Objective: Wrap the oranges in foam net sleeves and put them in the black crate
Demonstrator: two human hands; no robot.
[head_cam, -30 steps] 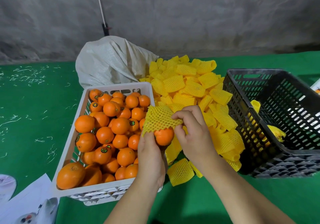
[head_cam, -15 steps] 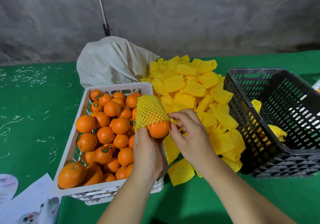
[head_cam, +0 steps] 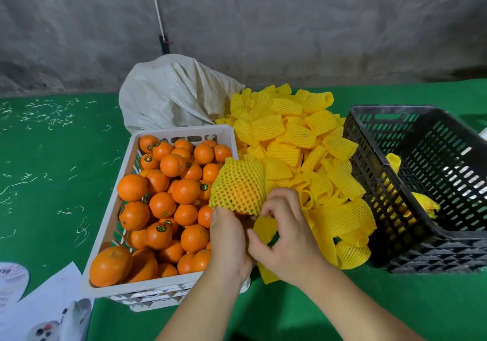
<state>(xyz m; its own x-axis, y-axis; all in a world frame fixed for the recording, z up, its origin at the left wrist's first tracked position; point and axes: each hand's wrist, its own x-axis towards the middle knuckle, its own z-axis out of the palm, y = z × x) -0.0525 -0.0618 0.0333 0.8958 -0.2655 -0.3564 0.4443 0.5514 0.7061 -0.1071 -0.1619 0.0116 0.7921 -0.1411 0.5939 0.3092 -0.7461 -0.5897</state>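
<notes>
Only a few wrapped fruits lay in the black crate (head_cam: 421, 182) while the white crate (head_cam: 168, 290) stayed nearly full; the left hand (head_cam: 229, 246) gripped a netted orange (head_cam: 238, 186) above it, right hand (head_cam: 287, 232) loosely curled, empty.

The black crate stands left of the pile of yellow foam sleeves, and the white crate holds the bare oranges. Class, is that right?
Not quite. The head view shows the black crate to the right of the pile of yellow foam sleeves, not left. The white crate does hold the bare oranges.
</notes>
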